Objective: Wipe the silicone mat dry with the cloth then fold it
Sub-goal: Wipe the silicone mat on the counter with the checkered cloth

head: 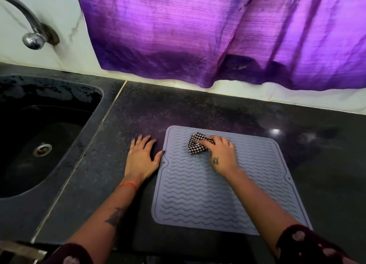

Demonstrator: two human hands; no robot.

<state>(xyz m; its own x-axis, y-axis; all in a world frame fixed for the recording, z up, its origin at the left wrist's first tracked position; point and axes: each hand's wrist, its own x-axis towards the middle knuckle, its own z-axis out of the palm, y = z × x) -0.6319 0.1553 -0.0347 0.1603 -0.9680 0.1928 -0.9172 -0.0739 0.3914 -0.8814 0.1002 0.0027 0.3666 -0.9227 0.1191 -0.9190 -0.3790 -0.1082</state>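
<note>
The pale grey-blue rectangular silicone mat with wavy ridges (223, 186) lay flat on the dark speckled stone bench (138, 109), its long axis running away from the person; the right hand (220, 150) pressed a bunched black-and-white checked cloth (196, 144) onto the mat's far left part, its grip closed around the cloth; the left hand (141, 156) rested open and flat on the bench just beside the mat's left edge, the thumb touching that edge; most of the unwiped ridges seemed to lie nearer the person, toward the wrist, so the coming stroke likely ran back along that axis.
</note>
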